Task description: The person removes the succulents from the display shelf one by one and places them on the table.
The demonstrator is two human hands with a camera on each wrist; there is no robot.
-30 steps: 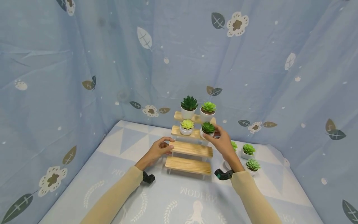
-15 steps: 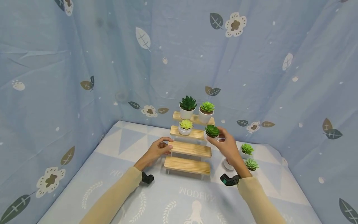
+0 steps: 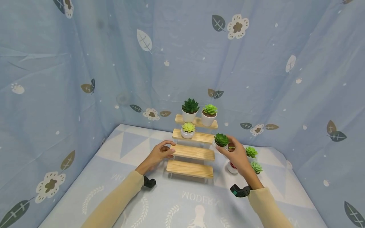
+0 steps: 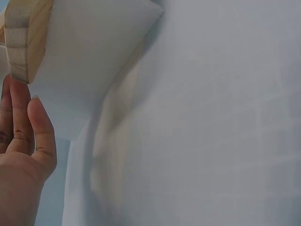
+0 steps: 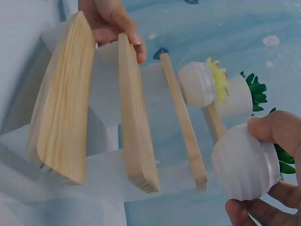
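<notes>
In my right hand (image 3: 236, 155) is a white ribbed pot with a dark green succulent (image 3: 221, 140), pinched between thumb and fingers. It hangs clear of the boards, just right of a wooden tiered plant stand (image 3: 191, 152). The right wrist view shows the pot's white side (image 5: 244, 162) with the thumb across its rim. My left hand (image 3: 157, 155) grips the left end of the stand's second board from the front. In the left wrist view its fingers (image 4: 21, 113) meet the board's end (image 4: 28, 42); their far tips are hidden.
The top board carries a dark spiky succulent (image 3: 189, 110) and a bright green one (image 3: 209, 115); a yellow-green succulent (image 3: 188, 130) sits one board lower. On the table at right stand more potted succulents (image 3: 251, 152), partly behind my right hand. Blue patterned cloth (image 3: 128, 63) hangs around.
My right hand has lifted the dark green succulent off the stand's third board and carried it right and slightly down in the head view. The left hand has stayed at the board's end.
</notes>
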